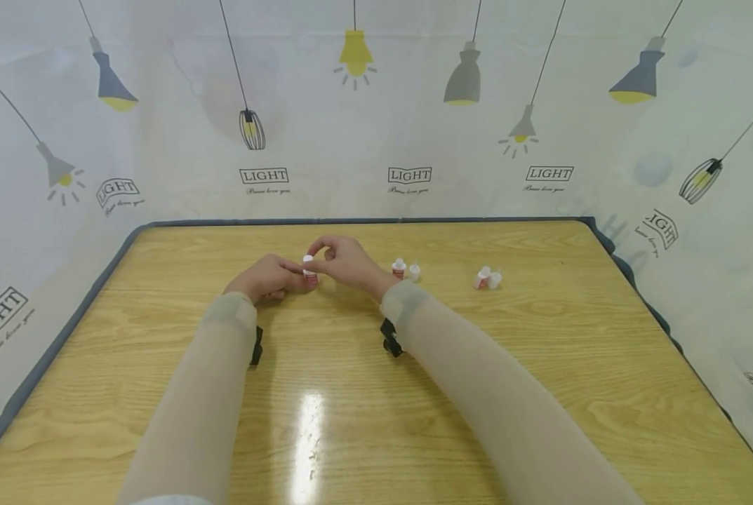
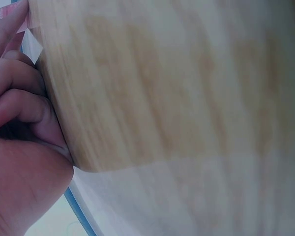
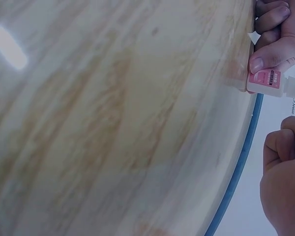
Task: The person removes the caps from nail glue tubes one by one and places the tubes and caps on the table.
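Note:
A small white bottle with a red label (image 1: 311, 278) stands upright on the far left half of the table. My left hand (image 1: 267, 275) grips its lower body from the left, thumb against the label side in the right wrist view. From the right, my right hand (image 1: 347, 261) reaches over and pinches the white top (image 1: 308, 259) of the same bottle between thumb and forefinger. The right wrist view shows the bottle (image 3: 265, 82) lying sideways across the picture, its base near the wooden surface. Only a corner of the pink label (image 2: 0, 15) appears in the left wrist view.
To the right of my hands stands another small red-labelled bottle (image 1: 398, 269) with a white cap (image 1: 415, 272) beside it. Farther right is a third such bottle (image 1: 482, 279), also with a white cap (image 1: 495, 281) close by. The wooden table (image 1: 338, 435) meets a lamp-printed backdrop (image 1: 338, 140).

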Demonstrator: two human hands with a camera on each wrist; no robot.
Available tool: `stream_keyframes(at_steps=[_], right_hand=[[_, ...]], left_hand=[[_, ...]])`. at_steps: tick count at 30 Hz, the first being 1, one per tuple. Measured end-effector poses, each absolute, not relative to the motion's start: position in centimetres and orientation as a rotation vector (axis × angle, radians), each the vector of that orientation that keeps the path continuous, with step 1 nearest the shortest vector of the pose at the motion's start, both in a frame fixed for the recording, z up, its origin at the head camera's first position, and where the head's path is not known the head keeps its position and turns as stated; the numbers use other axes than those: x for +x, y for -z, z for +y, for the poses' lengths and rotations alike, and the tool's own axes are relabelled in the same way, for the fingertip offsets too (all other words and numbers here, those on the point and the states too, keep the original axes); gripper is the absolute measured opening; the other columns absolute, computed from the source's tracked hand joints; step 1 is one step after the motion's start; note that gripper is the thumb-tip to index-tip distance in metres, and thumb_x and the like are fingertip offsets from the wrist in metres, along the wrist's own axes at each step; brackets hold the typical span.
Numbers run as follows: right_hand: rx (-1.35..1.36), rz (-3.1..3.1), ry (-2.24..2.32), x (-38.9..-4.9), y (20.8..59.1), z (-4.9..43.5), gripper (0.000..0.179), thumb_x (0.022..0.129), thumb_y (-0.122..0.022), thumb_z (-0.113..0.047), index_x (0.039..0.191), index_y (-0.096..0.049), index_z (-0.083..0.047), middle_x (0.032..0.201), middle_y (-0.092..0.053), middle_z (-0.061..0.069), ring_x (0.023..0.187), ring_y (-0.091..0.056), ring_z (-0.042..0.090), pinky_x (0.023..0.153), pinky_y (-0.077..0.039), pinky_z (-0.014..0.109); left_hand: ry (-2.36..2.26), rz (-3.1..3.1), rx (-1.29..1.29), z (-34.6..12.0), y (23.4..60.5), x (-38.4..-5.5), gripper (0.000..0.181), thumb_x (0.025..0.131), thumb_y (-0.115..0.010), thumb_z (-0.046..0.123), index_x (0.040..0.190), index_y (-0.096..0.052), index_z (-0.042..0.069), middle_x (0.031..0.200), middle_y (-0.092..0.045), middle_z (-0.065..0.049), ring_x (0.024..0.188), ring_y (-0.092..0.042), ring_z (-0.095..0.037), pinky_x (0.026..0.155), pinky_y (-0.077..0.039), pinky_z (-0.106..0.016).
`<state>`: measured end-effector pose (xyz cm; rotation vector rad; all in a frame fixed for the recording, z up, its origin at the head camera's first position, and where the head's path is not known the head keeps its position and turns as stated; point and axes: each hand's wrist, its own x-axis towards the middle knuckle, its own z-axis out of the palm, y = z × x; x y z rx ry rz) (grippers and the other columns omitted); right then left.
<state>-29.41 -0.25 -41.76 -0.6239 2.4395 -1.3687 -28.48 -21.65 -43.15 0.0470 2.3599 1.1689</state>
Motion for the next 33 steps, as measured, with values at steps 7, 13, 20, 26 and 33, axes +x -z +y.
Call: stream_keyframes(at_steps=[7, 13, 20, 26, 33], right_hand=[[-0.652, 2.442, 1.37, -29.23, 41.67, -0.11, 0.023, 0.106, -0.068, -0.025, 0.127, -0.07, -0.014, 0.058, -0.036, -0.007, 0.049, -0.031, 0.009, 0.049, -0.029, 0.024], [-0.675, 2.448, 1.358, -29.16, 41.47, -0.22, 0.028, 0.104, -0.07, -0.028, 0.128, -0.07, -0.013, 0.056, -0.036, -0.008, 0.049, -0.03, 0.008, 0.049, -0.029, 0.024], [-0.611, 2.443, 1.377, -29.23, 41.52, -0.43, 0.026, 0.103, -0.074, -0.031, 0.121, -0.068, -0.014, 0.056, -0.036, -0.008, 0.048, -0.03, 0.008, 0.048, -0.029, 0.024], [-0.608, 2.447, 1.382, -29.3, 41.58, -0.44, 0.021, 0.103, -0.073, -0.029, 0.118, -0.068, -0.015, 0.056, -0.036, -0.007, 0.048, -0.031, 0.009, 0.048, -0.029, 0.025], [-0.677, 2.448, 1.368, -29.4, 41.65, -0.27, 0.02, 0.105, -0.07, -0.026, 0.122, -0.071, -0.014, 0.057, -0.034, -0.008, 0.05, -0.032, 0.009, 0.05, -0.031, 0.024]], left_hand=[[-1.161, 2.362, 0.03, -21.65, 43.34, -28.7, 0.05, 0.089, -0.086, 0.049, 0.13, -0.078, 0.022, 0.069, -0.066, 0.013, 0.047, -0.029, -0.007, 0.051, -0.033, -0.025], [-1.162, 2.366, 0.033, -21.88, 43.55, -29.04, 0.048, 0.088, -0.087, 0.046, 0.129, -0.079, 0.022, 0.092, -0.076, 0.013, 0.049, -0.031, -0.007, 0.053, -0.034, -0.024], [-1.168, 2.356, 0.032, -21.84, 43.54, -29.1, 0.047, 0.089, -0.086, 0.047, 0.13, -0.078, 0.024, 0.114, -0.08, 0.008, 0.05, -0.031, -0.008, 0.054, -0.034, -0.023], [-1.169, 2.353, 0.018, -21.72, 43.54, -29.01, 0.047, 0.088, -0.086, 0.05, 0.128, -0.079, 0.025, 0.105, -0.079, 0.009, 0.048, -0.029, -0.008, 0.052, -0.033, -0.024], [-1.176, 2.356, 0.017, -21.77, 43.66, -29.02, 0.05, 0.087, -0.087, 0.05, 0.131, -0.078, 0.025, 0.105, -0.075, 0.008, 0.05, -0.029, -0.009, 0.053, -0.033, -0.025]])
